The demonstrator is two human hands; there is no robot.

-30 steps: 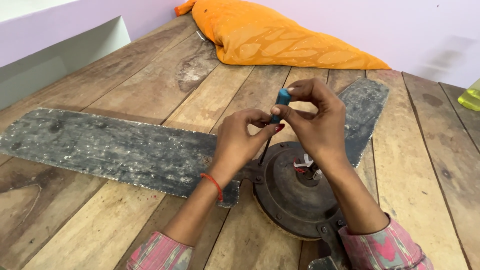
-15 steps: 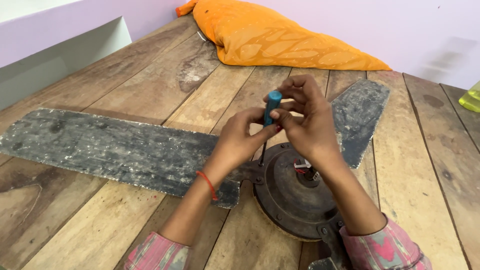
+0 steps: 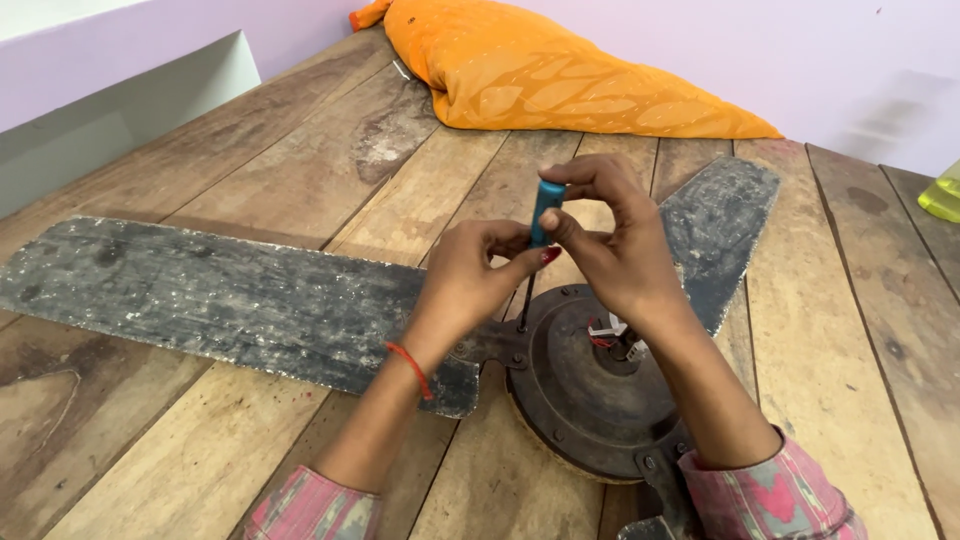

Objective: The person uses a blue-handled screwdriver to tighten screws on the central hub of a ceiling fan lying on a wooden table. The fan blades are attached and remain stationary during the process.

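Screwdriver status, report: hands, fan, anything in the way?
Left hand and right hand both grip the blue-handled screwdriver, upright. Tip at fan motor hub bracket screw. Nothing in the way.

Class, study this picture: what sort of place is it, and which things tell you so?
Probably a home room used for repairs: a wooden plank platform, an orange cloth bundle by plain lilac walls, and a dismantled ceiling fan.
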